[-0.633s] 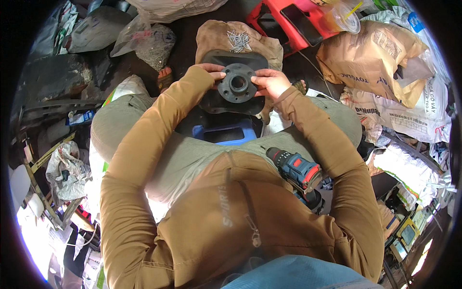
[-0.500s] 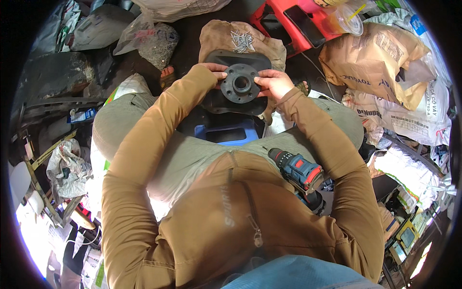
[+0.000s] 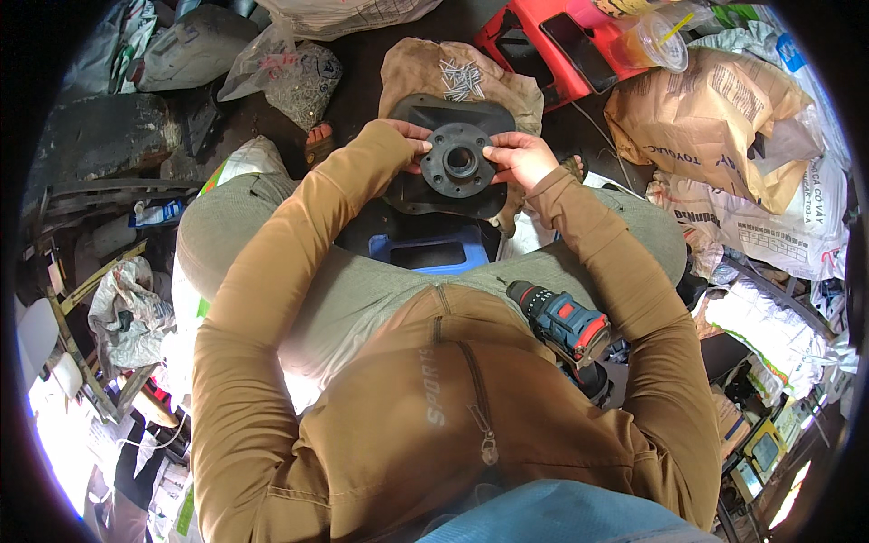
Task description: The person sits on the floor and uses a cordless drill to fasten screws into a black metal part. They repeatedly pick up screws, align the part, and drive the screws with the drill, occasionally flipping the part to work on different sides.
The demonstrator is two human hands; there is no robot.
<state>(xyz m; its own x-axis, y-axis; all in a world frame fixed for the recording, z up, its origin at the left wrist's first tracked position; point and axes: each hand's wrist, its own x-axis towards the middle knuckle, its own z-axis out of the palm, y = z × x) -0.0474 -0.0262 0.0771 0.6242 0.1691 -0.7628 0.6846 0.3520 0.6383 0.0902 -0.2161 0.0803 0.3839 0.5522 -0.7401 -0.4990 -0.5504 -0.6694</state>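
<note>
A round black flange [image 3: 445, 184] with a raised centre ring and several small holes is gripped at its two sides. My left hand [image 3: 409, 138] holds its left rim, and my right hand [image 3: 522, 158] pinches the right rim with the thumb on top. Below it is a larger black plate [image 3: 493, 116] with rounded corners; whether the flange touches it I cannot tell. Just beyond the plate a pile of silver screws [image 3: 462, 80] rests on a brown cloth-like sheet [image 3: 407, 68]. A blue and black cordless drill [image 3: 563, 317] lies on my lap near my right forearm.
A blue plastic stool [image 3: 425, 249] shows between my legs. At the far right stands a red stool [image 3: 534, 45] carrying a phone [image 3: 577, 52] and a plastic cup [image 3: 656, 43]. Brown paper sacks [image 3: 697, 122] lie at the right. A clear bag of small parts [image 3: 303, 86] sits far left.
Both hands keep their hold on the flange, which is tilted slightly differently. The whole view has shifted a little; nothing was taken or let go.
</note>
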